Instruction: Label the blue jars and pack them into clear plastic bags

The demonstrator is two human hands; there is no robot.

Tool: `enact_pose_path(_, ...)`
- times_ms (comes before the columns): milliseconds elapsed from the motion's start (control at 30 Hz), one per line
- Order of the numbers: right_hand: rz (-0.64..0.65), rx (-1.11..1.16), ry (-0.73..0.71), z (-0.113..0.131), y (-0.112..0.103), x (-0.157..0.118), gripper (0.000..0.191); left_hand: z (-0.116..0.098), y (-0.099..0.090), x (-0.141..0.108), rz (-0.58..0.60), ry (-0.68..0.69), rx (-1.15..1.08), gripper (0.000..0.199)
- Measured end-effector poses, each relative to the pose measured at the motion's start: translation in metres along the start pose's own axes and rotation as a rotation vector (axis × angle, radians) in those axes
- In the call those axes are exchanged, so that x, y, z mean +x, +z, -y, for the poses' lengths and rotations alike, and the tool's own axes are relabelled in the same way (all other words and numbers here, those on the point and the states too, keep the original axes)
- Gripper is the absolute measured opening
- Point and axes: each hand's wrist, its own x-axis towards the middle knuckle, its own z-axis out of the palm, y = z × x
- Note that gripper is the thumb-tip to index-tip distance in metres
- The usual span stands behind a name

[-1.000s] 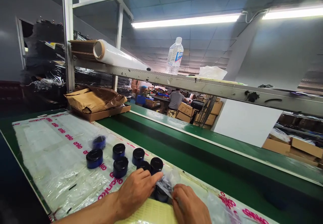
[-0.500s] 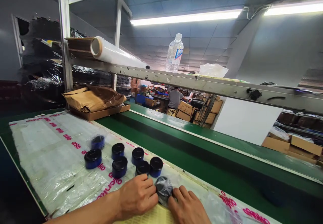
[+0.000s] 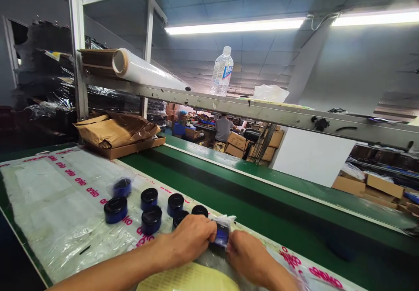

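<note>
Between my two hands is a blue and black round container (image 3: 221, 235) in clear plastic wrap, tilted so its blue side shows. My left hand (image 3: 194, 237) grips its left side with curled fingers. My right hand (image 3: 245, 251) is closed at its right side, on the wrap. Several black-lidded blue containers, such as one (image 3: 151, 220) and another (image 3: 115, 209), stand to the left. A further container (image 3: 121, 188) behind them is in loose clear plastic. Below my hands lies a yellow sheet (image 3: 190, 278) with rows of small print.
A cardboard tray (image 3: 131, 148) with brown paper sits at the back left. A green conveyor surface (image 3: 262, 206) runs behind the work surface. Overhead, a shelf holds a bottle (image 3: 222, 72) and a plastic roll (image 3: 147, 70). A person (image 3: 223, 127) is far behind.
The wrapped container has tipped from lid facing me to blue side facing me. My right hand has closed and turned beside it. The whole view has shifted slightly.
</note>
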Motion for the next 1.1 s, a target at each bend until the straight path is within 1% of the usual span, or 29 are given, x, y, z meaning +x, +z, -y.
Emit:
enact_pose_path(67,0.03,0.046,0.053,-0.003,0.002,0.0,0.022,-0.001,0.008,0.004,0.004,-0.013,-0.006,0.018)
enact_pose_path(167,0.048,0.1,0.095,0.0,0.005,-0.003,0.024,-0.003,0.02,0.007,0.023,-0.025,-0.013,0.019)
enact_pose_path(267,0.058,0.173,0.105,0.004,0.003,-0.004,0.023,-0.004,0.024,0.007,0.045,-0.03,-0.048,0.02)
enact_pose_path(367,0.106,0.326,0.122,0.002,-0.006,-0.002,0.015,-0.002,0.016,0.007,0.047,-0.055,-0.135,0.021)
enact_pose_path(467,0.172,0.544,0.137,-0.01,-0.019,0.002,0.012,0.002,0.003,0.013,0.017,-0.111,-0.259,0.022)
enact_pose_path(533,0.155,0.66,0.173,-0.02,-0.027,0.004,0.012,0.004,-0.004,0.019,-0.021,-0.175,-0.336,0.019)
enact_pose_path(600,0.101,0.703,0.234,-0.028,-0.03,0.005,0.014,0.003,-0.007,0.025,-0.063,-0.238,-0.396,0.017)
enact_pose_path(700,-0.001,0.639,0.315,-0.033,-0.027,0.003,0.014,-0.003,-0.009,0.029,-0.117,-0.301,-0.454,0.018)
enact_pose_path(833,-0.149,0.448,0.368,-0.029,-0.025,-0.009,0.017,-0.009,-0.01,0.027,-0.171,-0.339,-0.499,0.019)
enact_pose_path(933,-0.21,0.346,0.366,-0.024,-0.033,-0.018,0.02,-0.009,-0.011,0.027,-0.192,-0.349,-0.534,0.017)
enact_pose_path(1000,-0.235,0.301,0.371,-0.02,-0.038,-0.021,0.026,-0.007,-0.012,0.027,-0.199,-0.353,-0.556,0.015)
enact_pose_path(1100,-0.297,0.256,0.382,-0.015,-0.041,-0.025,0.032,-0.008,-0.017,0.026,-0.23,-0.366,-0.562,0.015)
